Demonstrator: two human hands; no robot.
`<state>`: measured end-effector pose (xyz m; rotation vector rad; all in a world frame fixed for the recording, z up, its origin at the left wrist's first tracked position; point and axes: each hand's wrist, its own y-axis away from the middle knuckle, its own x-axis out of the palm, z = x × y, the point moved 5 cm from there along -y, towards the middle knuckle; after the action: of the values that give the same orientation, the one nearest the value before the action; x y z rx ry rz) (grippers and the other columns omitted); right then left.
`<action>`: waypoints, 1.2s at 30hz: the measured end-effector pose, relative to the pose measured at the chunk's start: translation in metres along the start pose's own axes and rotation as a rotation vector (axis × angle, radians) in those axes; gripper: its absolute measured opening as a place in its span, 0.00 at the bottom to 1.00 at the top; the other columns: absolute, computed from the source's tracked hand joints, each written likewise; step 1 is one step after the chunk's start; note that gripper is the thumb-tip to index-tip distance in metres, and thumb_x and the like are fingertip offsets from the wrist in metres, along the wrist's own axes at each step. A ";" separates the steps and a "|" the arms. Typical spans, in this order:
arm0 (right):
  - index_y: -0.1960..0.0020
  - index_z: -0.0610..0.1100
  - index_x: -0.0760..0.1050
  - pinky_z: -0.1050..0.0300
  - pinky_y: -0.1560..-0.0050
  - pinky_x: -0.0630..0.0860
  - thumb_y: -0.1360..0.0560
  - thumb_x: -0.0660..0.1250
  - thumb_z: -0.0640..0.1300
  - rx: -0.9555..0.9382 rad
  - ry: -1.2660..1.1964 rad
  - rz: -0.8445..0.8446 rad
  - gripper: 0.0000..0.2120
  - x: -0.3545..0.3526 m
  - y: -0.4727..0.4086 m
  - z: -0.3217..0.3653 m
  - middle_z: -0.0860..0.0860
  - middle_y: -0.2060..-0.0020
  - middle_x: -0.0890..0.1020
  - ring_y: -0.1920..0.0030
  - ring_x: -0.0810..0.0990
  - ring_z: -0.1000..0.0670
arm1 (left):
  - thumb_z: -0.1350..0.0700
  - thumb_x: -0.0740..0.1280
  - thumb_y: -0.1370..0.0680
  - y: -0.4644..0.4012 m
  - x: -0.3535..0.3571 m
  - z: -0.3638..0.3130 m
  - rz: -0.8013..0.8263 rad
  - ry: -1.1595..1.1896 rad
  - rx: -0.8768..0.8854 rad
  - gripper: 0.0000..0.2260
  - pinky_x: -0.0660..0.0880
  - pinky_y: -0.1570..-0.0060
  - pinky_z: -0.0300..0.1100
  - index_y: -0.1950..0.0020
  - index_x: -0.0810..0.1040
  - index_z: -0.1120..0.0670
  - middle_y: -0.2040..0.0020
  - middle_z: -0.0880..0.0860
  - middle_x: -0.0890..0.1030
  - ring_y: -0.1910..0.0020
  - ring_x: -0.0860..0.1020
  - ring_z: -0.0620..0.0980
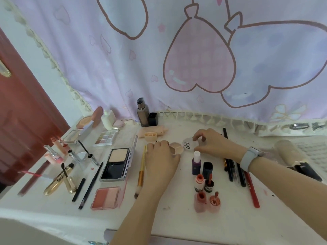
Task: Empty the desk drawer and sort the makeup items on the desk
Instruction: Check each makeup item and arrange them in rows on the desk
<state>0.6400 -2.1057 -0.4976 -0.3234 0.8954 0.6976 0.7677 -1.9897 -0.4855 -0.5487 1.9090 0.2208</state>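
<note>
White desk [230, 218] seen from above, with makeup laid out across it; places are given relative to the open powder compact [116, 163], which has a pale pan above a dark mirror. Left hand [161, 156]: just right of the compact, palm down, fingers curled over a beige wedge sponge [176, 148] and touching it; whether they actually grip it cannot be told. Right hand [210, 145]: farther right of the compact, thumb and fingers pinching the rim of a round white puff [188, 145] printed with dark letters, which lies just beside the sponge. A pale blue watch [249, 159] sits on the right wrist. Between the compact and the left hand lies a gold-handled brush [141, 174]. Below the compact, a two-tone blush palette [106, 198]. Above it, a small eyeshadow palette [105, 137]. To its left, a gold mascara tube [59, 183] with the wand out. Well to its right, beyond both hands, a cluster of small bottles [203, 184] and a row of pencils [237, 172], one of them red. Behind the compact, against the heart-printed curtain [200, 68], stands a dark bottle [143, 112].
</note>
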 end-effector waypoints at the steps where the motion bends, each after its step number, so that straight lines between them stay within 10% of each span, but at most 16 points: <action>1: 0.45 0.51 0.71 0.61 0.51 0.68 0.29 0.69 0.47 -0.010 0.011 0.008 0.14 0.003 -0.004 0.001 0.53 0.45 0.75 0.49 0.69 0.54 | 0.48 0.62 0.24 -0.001 0.001 0.002 0.007 -0.039 -0.004 0.18 0.68 0.45 0.45 0.37 0.69 0.54 0.40 0.52 0.74 0.41 0.66 0.53; 11: 0.34 0.46 0.67 0.70 0.58 0.66 0.27 0.67 0.43 -0.071 -0.030 0.021 0.23 0.010 -0.018 0.019 0.51 0.40 0.76 0.60 0.71 0.61 | 0.45 0.63 0.24 -0.012 0.009 0.004 -0.025 -0.088 0.017 0.26 0.64 0.41 0.47 0.30 0.61 0.53 0.34 0.53 0.69 0.37 0.65 0.54; 24: 0.29 0.41 0.62 0.55 0.45 0.76 0.23 0.60 0.34 -0.028 -0.330 0.117 0.23 0.018 -0.034 0.038 0.45 0.36 0.74 0.41 0.76 0.46 | 0.47 0.64 0.25 -0.011 0.005 0.014 -0.065 -0.079 0.018 0.21 0.62 0.45 0.47 0.35 0.65 0.53 0.39 0.52 0.71 0.41 0.68 0.54; 32: 0.38 0.43 0.73 0.65 0.47 0.66 0.22 0.59 0.40 0.011 0.071 -0.176 0.14 -0.029 -0.005 0.003 0.51 0.46 0.76 0.50 0.72 0.54 | 0.47 0.61 0.23 0.011 -0.001 0.007 -0.117 -0.126 0.199 0.18 0.61 0.41 0.46 0.35 0.69 0.50 0.34 0.49 0.68 0.36 0.65 0.51; 36: 0.39 0.42 0.73 0.61 0.53 0.67 0.22 0.59 0.45 0.099 0.315 -0.174 0.14 -0.038 0.023 -0.018 0.48 0.52 0.76 0.53 0.73 0.50 | 0.56 0.77 0.35 0.038 -0.006 0.001 -0.280 -0.134 0.349 0.17 0.74 0.54 0.50 0.48 0.80 0.55 0.49 0.52 0.81 0.50 0.79 0.54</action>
<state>0.5976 -2.1140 -0.4774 -0.4250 1.1811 0.4457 0.7528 -1.9547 -0.4846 -0.5409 1.6697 -0.2472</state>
